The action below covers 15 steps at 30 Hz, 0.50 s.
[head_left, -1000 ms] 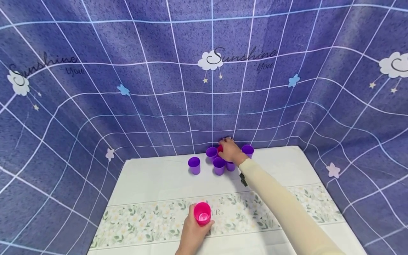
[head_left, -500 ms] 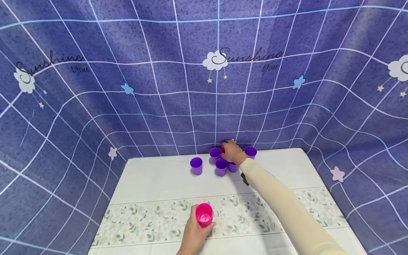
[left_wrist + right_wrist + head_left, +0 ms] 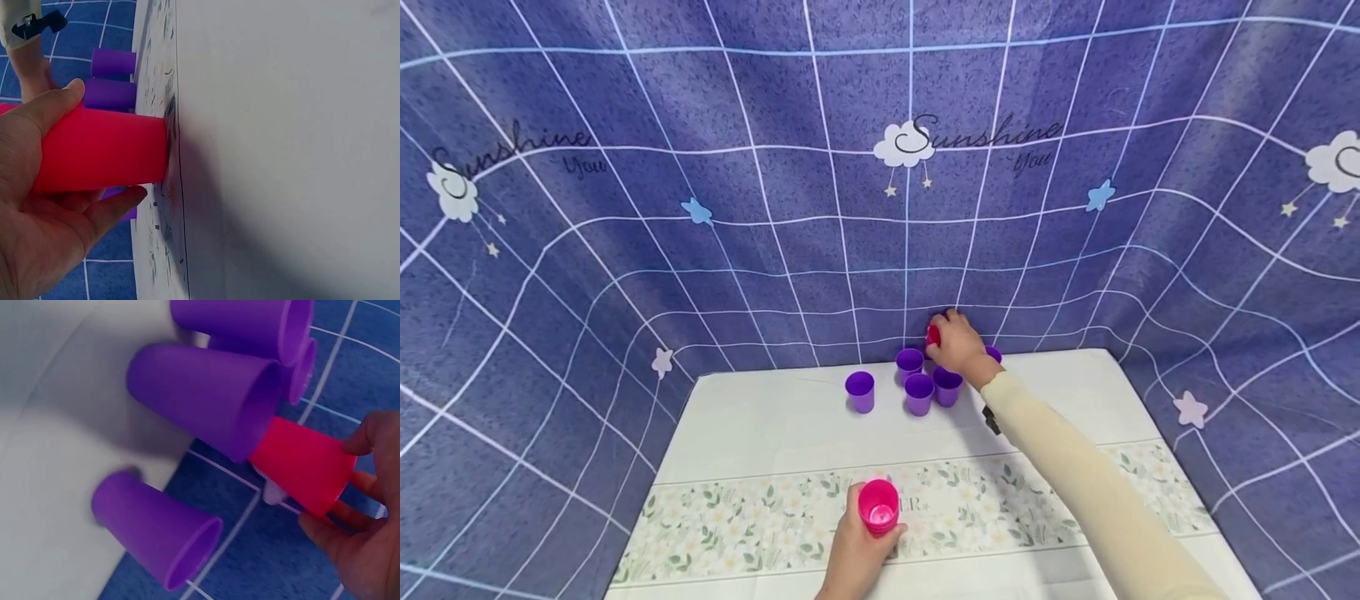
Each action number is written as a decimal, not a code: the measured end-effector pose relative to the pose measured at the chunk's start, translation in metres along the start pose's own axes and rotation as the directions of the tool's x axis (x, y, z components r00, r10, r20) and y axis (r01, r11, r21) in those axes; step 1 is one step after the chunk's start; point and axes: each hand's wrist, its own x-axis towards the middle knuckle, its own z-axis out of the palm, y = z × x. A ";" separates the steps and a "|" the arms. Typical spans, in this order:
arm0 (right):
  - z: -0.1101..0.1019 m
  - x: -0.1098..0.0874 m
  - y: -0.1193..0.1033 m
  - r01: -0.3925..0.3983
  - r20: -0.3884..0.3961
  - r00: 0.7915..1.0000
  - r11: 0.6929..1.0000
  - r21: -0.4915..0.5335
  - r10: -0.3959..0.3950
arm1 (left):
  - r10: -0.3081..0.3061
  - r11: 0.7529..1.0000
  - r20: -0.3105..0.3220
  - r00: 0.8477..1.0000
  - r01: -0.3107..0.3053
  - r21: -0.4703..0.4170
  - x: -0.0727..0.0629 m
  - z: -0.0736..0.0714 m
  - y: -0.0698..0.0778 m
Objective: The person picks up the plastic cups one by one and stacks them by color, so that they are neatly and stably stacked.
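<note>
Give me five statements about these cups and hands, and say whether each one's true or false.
1. The left hand grips a pink cup. True.
2. The backdrop is plain yellow. False: the backdrop is purplish blue with a printed grid.
3. In the head view, the leftmost purple cup stands apart from the other purple cups. True.
4. All the purple cups are upside down. False: their mouths face up.
5. The right hand holds a second pink cup. True.

Cup cluster (image 3: 919, 395) behind the front cup (image 3: 878, 508), right of a lone cup (image 3: 861, 394).
</note>
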 end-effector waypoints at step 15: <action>-0.041 -0.047 -0.027 0.026 -0.239 0.971 0.977 0.210 0.025 | 0.019 0.999 -0.007 1.000 -0.019 0.026 0.002 -0.001 -0.001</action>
